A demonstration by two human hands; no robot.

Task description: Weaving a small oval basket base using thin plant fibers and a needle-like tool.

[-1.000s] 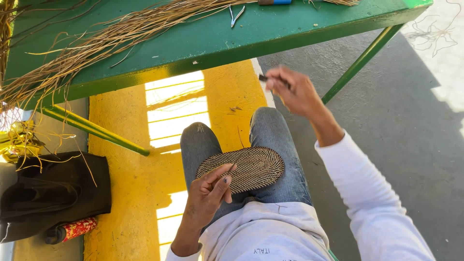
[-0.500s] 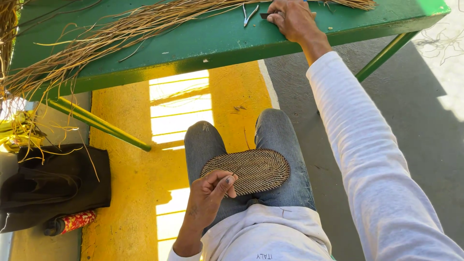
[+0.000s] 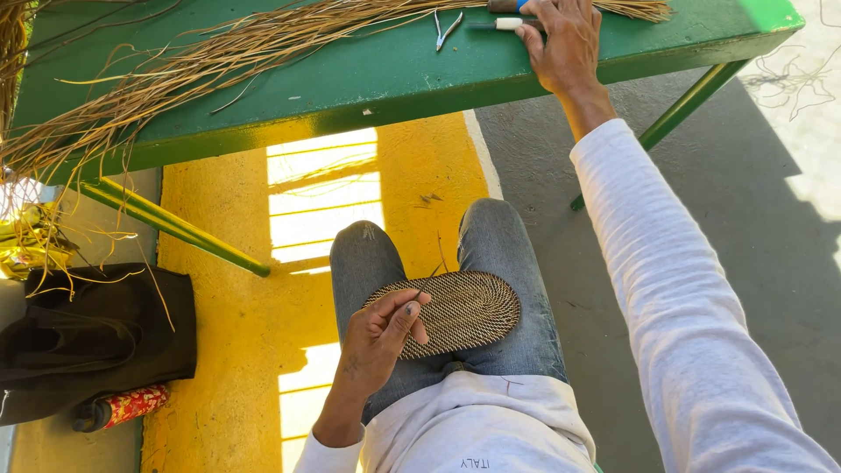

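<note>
Seated person, view down over the lap. An oval woven mat (image 3: 455, 311), dark with fine pale stitching, lies flat across the thighs of the blue jeans (image 3: 508, 254), long axis running left to right.

Left hand (image 3: 381, 337): rests on the left end of the oval woven mat, fingers curled, thumb and forefinger pinched at the mat's edge, gripping it there. A thin fibre strand rises from near the fingertips.

Right hand (image 3: 565, 44): stretched far, arm in a white sleeve (image 3: 683, 298), lying on the green surface (image 3: 368, 79). Fingers spread and extended, palm down, fingertips touching a white-handled tool (image 3: 504, 24). Not closed around anything; whether it presses on the tool cannot be told.

On the green surface, just left of the right hand: small metal pliers (image 3: 447, 26), jaws apart. A long bundle of dried straw-coloured fibres (image 3: 201, 66) runs across the far part of the surface and hangs off its left end.

Floor: yellow painted strip (image 3: 228, 324) below the surface, with sunlit bars; grey pavement to the right. Near left, a black bag (image 3: 88, 342) on the ground with loose fibres over it, and a red patterned item (image 3: 131, 405) beside its near edge.
</note>
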